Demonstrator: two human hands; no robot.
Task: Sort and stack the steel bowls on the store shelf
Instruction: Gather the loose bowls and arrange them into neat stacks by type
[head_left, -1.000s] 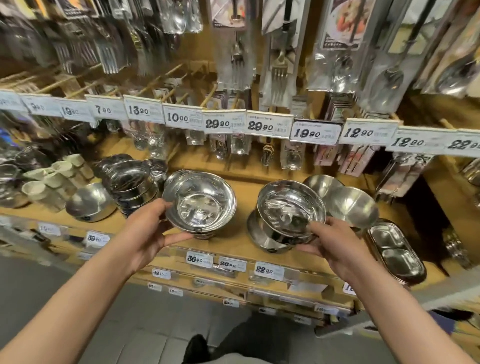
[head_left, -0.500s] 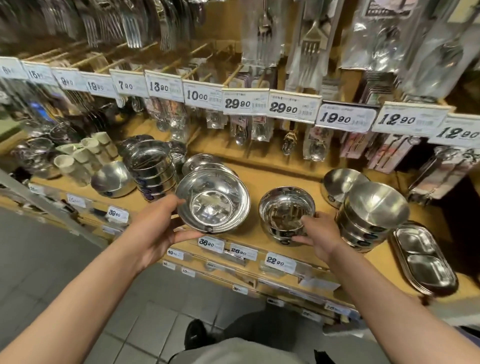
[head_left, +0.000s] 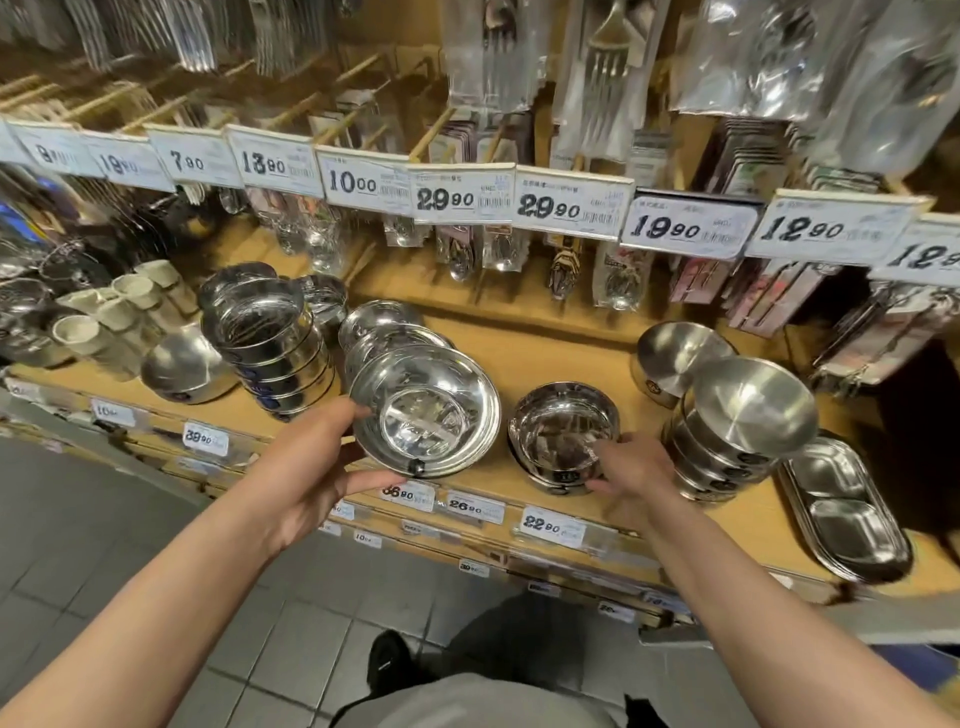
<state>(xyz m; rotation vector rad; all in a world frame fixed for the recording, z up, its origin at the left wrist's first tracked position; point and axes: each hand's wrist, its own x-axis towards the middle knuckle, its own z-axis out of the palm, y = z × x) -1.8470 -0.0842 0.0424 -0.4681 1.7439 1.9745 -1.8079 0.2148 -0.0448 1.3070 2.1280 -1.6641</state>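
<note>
My left hand (head_left: 306, 467) grips the near left rim of a wide shiny steel bowl (head_left: 426, 410), held tilted just above the wooden shelf (head_left: 550, 343). More wide bowls (head_left: 379, 325) lie stacked behind it. My right hand (head_left: 631, 467) holds the near right side of a small deep steel bowl (head_left: 563, 431) that rests on the shelf on top of another like it. To the right stands a stack of matte bowls (head_left: 743, 415), with one more matte bowl (head_left: 675, 358) behind. A tall stack of shiny bowls (head_left: 265, 338) stands to the left.
A single steel bowl (head_left: 182, 369) and several pale cups (head_left: 104, 322) sit at the left. An oval divided steel tray (head_left: 841, 509) lies at the right shelf edge. Price tags (head_left: 462, 200) and packaged cutlery (head_left: 602, 73) hang above. Grey floor tiles (head_left: 104, 525) lie below.
The view has shifted left and closer. My right hand has set the small deep bowl down on the shelf onto another and stays on it. My left hand keeps the wide bowl.
</note>
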